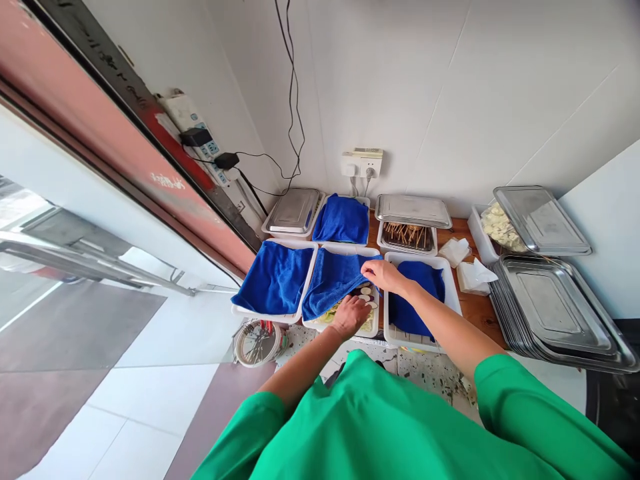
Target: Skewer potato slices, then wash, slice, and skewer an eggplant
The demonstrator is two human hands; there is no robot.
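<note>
In the head view, a white plastic tub (pixel 371 331) stands at the front middle, partly covered by a blue towel (pixel 336 272). My right hand (pixel 384 275) pinches the towel's right edge and holds it lifted. Under the raised corner lie pale round slices with dark rims (pixel 365 291) and some yellow-green food (pixel 330 313). My left hand (pixel 351 313) reaches into the tub's front part, over the food. Its fingertips point down among the pieces, and whether they grip any is hidden.
Blue towels cover the neighbouring tubs left (pixel 277 277) and right (pixel 411 293). Behind are a metal-lidded tub (pixel 295 210) and a tray of skewers (pixel 407 235). At right are tissues (pixel 475 277) and stacked metal trays (pixel 560 307). A bucket (pixel 257 343) stands on the floor.
</note>
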